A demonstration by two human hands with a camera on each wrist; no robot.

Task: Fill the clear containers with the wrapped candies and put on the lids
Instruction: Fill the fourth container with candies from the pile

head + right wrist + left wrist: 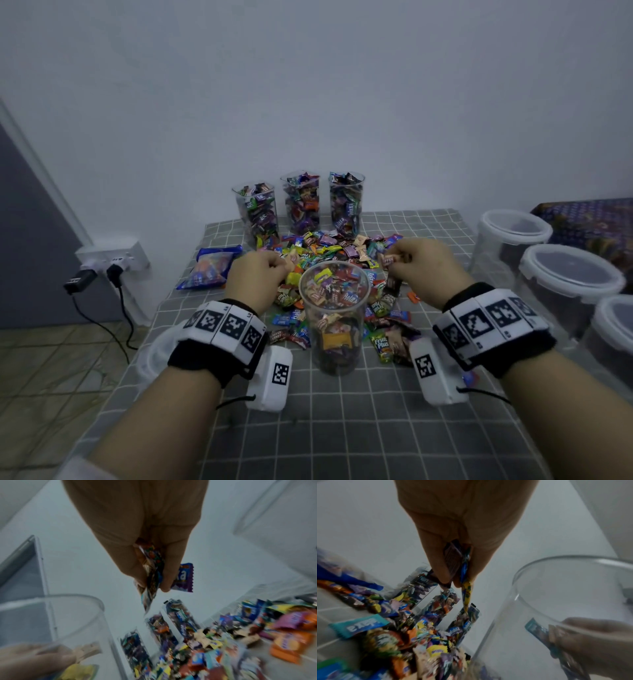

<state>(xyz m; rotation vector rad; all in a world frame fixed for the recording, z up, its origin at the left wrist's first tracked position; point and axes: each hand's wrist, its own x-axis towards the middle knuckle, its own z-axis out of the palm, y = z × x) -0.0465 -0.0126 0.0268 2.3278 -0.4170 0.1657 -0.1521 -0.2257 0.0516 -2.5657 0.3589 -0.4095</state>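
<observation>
While flanked: container (335, 308) (between hands (255, 274))

Glossy, crinkled foil and plastic wrappers are being shown on the candies (329, 246). The container (334, 322) at 6 o'clock is being seen as clear, smooth plastic. The table (342, 428) is being covered by matt checked cloth.

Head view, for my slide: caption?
Both hands hold candies beside an open clear container.
</observation>
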